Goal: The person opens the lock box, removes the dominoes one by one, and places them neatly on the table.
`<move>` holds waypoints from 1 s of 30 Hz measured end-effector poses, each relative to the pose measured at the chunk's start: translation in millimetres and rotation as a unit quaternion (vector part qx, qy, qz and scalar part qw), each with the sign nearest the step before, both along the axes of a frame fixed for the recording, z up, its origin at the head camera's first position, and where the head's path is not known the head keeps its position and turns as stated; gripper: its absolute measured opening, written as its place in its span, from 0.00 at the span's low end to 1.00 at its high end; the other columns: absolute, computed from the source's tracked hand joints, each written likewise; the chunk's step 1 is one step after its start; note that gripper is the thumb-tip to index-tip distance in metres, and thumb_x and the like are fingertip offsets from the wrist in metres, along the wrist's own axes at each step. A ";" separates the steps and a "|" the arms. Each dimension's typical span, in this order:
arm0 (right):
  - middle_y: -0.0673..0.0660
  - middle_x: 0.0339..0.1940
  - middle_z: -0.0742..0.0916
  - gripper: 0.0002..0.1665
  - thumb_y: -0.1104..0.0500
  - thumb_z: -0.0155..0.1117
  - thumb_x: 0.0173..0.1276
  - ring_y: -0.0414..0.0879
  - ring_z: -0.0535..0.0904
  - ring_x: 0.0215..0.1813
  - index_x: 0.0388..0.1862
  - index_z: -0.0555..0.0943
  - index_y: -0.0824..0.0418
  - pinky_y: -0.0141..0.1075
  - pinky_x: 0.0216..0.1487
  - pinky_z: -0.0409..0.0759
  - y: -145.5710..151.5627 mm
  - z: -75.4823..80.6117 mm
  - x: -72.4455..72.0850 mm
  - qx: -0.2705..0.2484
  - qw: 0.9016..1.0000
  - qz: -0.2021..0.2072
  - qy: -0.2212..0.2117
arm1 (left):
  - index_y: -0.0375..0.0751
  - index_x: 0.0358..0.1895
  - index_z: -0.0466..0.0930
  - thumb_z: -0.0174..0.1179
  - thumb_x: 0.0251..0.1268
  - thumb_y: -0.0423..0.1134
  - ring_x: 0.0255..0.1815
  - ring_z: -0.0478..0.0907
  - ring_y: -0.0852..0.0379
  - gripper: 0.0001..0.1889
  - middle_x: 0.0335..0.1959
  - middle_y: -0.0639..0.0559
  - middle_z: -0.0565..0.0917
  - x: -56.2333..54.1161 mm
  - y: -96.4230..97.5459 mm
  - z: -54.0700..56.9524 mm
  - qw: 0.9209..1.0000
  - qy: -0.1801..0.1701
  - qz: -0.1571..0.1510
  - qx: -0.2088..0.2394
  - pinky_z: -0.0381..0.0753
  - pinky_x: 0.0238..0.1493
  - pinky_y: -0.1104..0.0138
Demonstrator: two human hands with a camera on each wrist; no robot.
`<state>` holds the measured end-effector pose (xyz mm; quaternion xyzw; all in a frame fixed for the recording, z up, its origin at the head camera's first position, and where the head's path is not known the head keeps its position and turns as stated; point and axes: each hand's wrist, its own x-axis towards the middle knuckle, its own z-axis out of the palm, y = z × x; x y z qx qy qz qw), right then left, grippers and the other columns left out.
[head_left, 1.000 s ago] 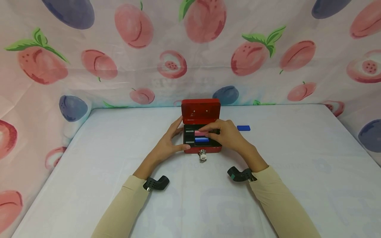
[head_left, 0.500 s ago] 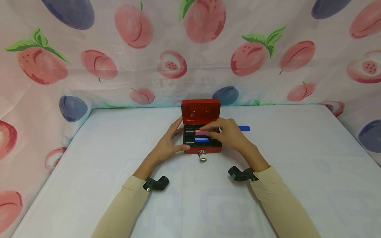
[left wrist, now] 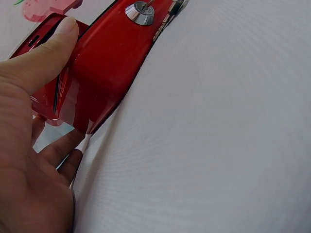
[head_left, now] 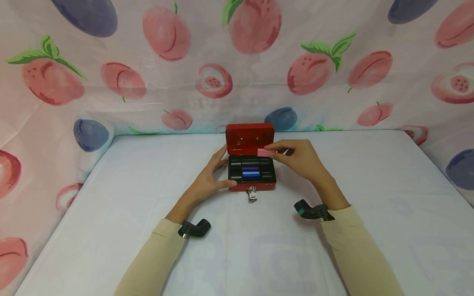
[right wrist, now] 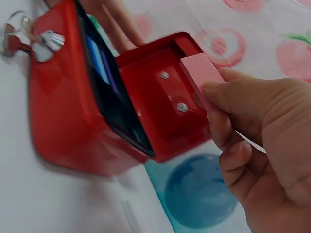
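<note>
A small red cash box [head_left: 237, 187] stands with its lid [head_left: 240, 139] raised and a black tray [head_left: 235, 164] inside. My left hand [head_left: 207, 181] holds the box at its left side, thumb over the front corner and fingers toward the back. Between thumb and fingertips, my right hand [head_left: 299, 159] pinches a pink rectangular block [head_left: 264, 152], held above the tray's back right in front of the lid. Blue blocks [head_left: 251, 174] and a purple block [head_left: 250, 168] lie in the tray. In the right wrist view, the pink block [right wrist: 200, 72] shows its broad face.
Keys [head_left: 252, 197] hang from the silver lock [left wrist: 141, 13] on the box's front. White cloth [head_left: 148, 185] covers the table, and a fruit-print sheet [head_left: 333, 102] rises behind its back edge. Black cameras [head_left: 314, 212] are strapped to both wrists.
My right hand has lifted the pink block out of the tray, up and to the right. A purple block shows where it lay. The blue block on the table is now hidden behind my right hand.
</note>
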<state>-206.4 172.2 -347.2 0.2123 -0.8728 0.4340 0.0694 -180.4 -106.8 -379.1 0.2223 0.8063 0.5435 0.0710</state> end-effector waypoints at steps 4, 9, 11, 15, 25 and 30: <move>0.50 0.41 0.87 0.14 0.53 0.68 0.64 0.44 0.79 0.39 0.48 0.87 0.52 0.34 0.37 0.78 11.9 3.2 -0.6 -0.029 0.999 -0.009 -0.028 | 0.46 0.77 0.43 0.69 0.55 0.33 0.70 0.58 0.39 0.51 0.76 0.46 0.48 0.4 -0.2 0.7 1.000 0.004 -0.001 0.000 0.53 0.68 0.42; 0.52 0.42 0.87 0.14 0.53 0.69 0.64 0.46 0.83 0.39 0.48 0.86 0.55 0.38 0.38 0.82 26.1 4.6 -1.8 -0.057 0.996 -0.014 -0.066 | 0.45 0.77 0.43 0.69 0.55 0.32 0.70 0.58 0.39 0.51 0.76 0.45 0.48 0.2 -0.6 0.4 1.000 0.005 -0.005 0.006 0.52 0.68 0.42; 0.52 0.43 0.87 0.14 0.54 0.69 0.63 0.46 0.83 0.39 0.47 0.86 0.54 0.37 0.39 0.82 31.9 3.6 -3.1 -0.050 0.996 -0.021 -0.076 | 0.45 0.77 0.43 0.68 0.55 0.32 0.70 0.58 0.39 0.51 0.76 0.45 0.48 0.1 -0.8 0.4 1.000 0.004 -0.007 0.009 0.52 0.68 0.42; 0.51 0.43 0.87 0.14 0.53 0.69 0.63 0.45 0.83 0.40 0.47 0.86 0.53 0.35 0.41 0.82 42.2 -0.3 -6.1 -0.025 0.993 -0.043 -0.104 | 0.45 0.77 0.43 0.69 0.55 0.32 0.70 0.58 0.39 0.51 0.76 0.45 0.48 0.4 -1.1 1.2 1.000 0.004 -0.008 0.009 0.51 0.68 0.42; 0.52 0.43 0.86 0.14 0.53 0.69 0.63 0.48 0.78 0.43 0.47 0.86 0.53 0.42 0.44 0.79 56.7 -14.5 -9.0 0.022 0.987 -0.056 -0.151 | 0.46 0.77 0.43 0.69 0.55 0.33 0.70 0.58 0.39 0.51 0.76 0.46 0.48 1.2 -1.4 1.7 1.000 0.005 -0.007 0.007 0.52 0.68 0.42; 0.53 0.43 0.86 0.12 0.57 0.68 0.63 0.48 0.79 0.43 0.45 0.87 0.54 0.40 0.40 0.78 59.6 -24.0 -11.2 0.030 0.984 -0.051 -0.168 | 0.46 0.77 0.43 0.69 0.55 0.33 0.70 0.58 0.40 0.51 0.76 0.47 0.48 1.1 -1.2 1.4 1.000 0.004 -0.008 0.007 0.52 0.68 0.42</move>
